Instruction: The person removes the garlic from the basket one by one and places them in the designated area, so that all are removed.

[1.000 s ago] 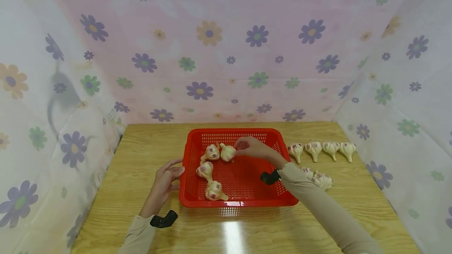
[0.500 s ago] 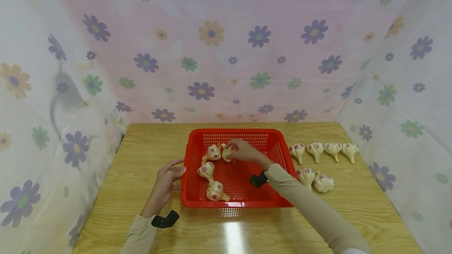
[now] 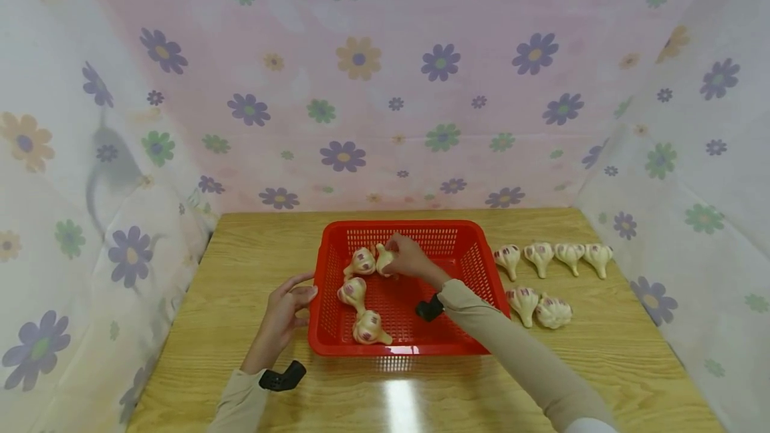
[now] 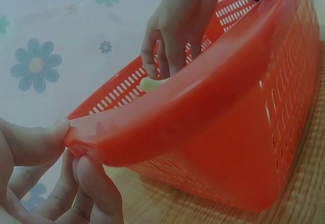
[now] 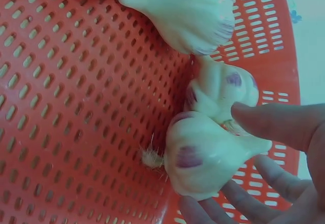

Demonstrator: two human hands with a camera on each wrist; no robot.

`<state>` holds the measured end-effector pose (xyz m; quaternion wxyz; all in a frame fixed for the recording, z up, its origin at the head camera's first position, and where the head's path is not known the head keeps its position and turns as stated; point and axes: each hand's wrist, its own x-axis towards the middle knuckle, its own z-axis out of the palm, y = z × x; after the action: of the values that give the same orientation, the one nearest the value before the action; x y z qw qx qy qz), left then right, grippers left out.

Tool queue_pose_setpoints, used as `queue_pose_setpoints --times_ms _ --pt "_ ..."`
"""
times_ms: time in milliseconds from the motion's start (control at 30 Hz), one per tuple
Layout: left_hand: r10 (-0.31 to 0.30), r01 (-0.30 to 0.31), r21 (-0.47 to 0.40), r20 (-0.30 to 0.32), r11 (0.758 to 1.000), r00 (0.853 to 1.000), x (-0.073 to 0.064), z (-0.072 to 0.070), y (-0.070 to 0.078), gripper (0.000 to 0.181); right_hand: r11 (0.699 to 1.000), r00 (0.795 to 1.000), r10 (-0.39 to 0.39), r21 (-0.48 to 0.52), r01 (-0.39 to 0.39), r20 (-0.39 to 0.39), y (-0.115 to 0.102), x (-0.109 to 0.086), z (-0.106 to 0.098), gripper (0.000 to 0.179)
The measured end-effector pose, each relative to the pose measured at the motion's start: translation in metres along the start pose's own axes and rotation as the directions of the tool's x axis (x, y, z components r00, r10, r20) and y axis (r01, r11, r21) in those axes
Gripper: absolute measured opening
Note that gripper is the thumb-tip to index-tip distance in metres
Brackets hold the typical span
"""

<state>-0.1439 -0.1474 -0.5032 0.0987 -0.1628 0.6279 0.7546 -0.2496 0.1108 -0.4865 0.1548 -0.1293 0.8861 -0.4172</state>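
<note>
A red perforated plastic basket (image 3: pixel 421 347) stands on the wooden table. My left hand (image 3: pixel 284 306) pinches its left rim between thumb and fingers, seen closely in the left wrist view. Inside, a garlic bulb (image 5: pixel 195 155) lies near the back left, beside another garlic bulb (image 5: pixel 223 89). My right hand (image 3: pixel 410 259) is around the first bulb: the fingers lie along one side, and the thumb is over the neighbouring bulb, with no firm grip visible. Two more bulbs lie along the left side, one of them a garlic bulb (image 3: pixel 368 327) near the front.
Right of the basket, several garlic bulbs form a row, including one garlic bulb (image 3: pixel 569 256). Closer to me lie two more, one a knobbly garlic bulb (image 3: pixel 553 311). Floral cloth (image 3: pixel 391 85) hangs behind and at both sides of the table (image 3: pixel 259 232).
My right hand has moved left from beside the back garlic bulb to around it. The bulb seems to have shifted slightly. My left hand stays on the basket's rim.
</note>
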Motion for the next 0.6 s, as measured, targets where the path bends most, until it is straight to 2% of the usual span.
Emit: queue_pose_setpoints --times_ms 200,467,600 --pt "-0.008 0.008 -0.010 -0.008 1.000 1.000 0.001 0.000 0.000 0.042 0.999 0.999 0.040 -0.013 -0.040 -0.007 0.002 0.004 0.008 0.041" --pt "-0.009 0.009 -0.007 -0.012 1.000 1.000 0.002 0.000 -0.001 0.040 0.999 0.993 0.045 -0.017 -0.043 0.106 0.005 0.002 0.016 0.034" --pt "-0.001 0.001 -0.010 -0.006 1.000 1.000 0.001 0.000 -0.001 0.040 1.000 0.992 0.023 -0.024 -0.020 0.126 0.006 0.000 0.016 0.032"
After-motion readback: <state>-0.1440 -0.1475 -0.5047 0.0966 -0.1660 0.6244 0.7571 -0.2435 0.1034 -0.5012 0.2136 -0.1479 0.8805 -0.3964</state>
